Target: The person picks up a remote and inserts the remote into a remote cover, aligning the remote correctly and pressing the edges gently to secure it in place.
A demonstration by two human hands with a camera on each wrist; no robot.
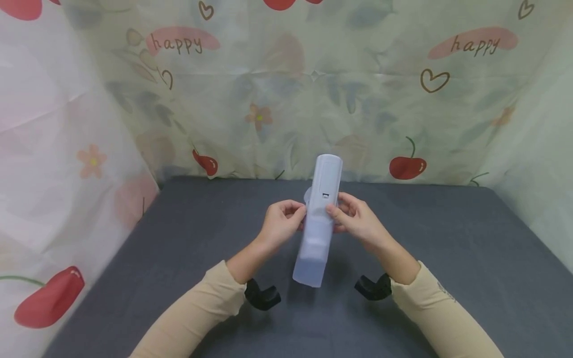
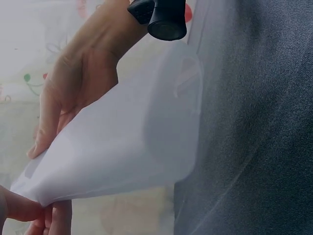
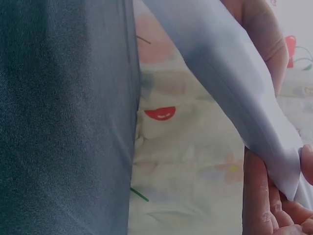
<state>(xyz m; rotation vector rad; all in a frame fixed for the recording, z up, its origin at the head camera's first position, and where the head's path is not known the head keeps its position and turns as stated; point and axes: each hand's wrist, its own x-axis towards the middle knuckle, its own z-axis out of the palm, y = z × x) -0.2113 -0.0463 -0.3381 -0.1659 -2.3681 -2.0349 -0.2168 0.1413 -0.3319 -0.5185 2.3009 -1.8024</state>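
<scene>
A white remote control [image 1: 326, 184] sits partly inside a translucent soft cover [image 1: 313, 243], held upright above the grey table [image 1: 447, 258]. My left hand [image 1: 283, 222] pinches the cover's left edge. My right hand [image 1: 353, 219] grips the right side, thumb on the front of the remote. In the left wrist view the cover [image 2: 127, 147] fills the middle, with my left fingertips [image 2: 34, 210] at its lower corner. In the right wrist view the cover [image 3: 234, 98] runs diagonally down to my right fingers [image 3: 269, 200].
The grey table surface stretches to both sides. Patterned sheets with cherries, hearts and the word "happy" [image 1: 286, 89] hang behind and at the left [image 1: 53, 174]. Black wrist camera mounts [image 1: 261, 296] [image 1: 373, 287] sit under my beige sleeves.
</scene>
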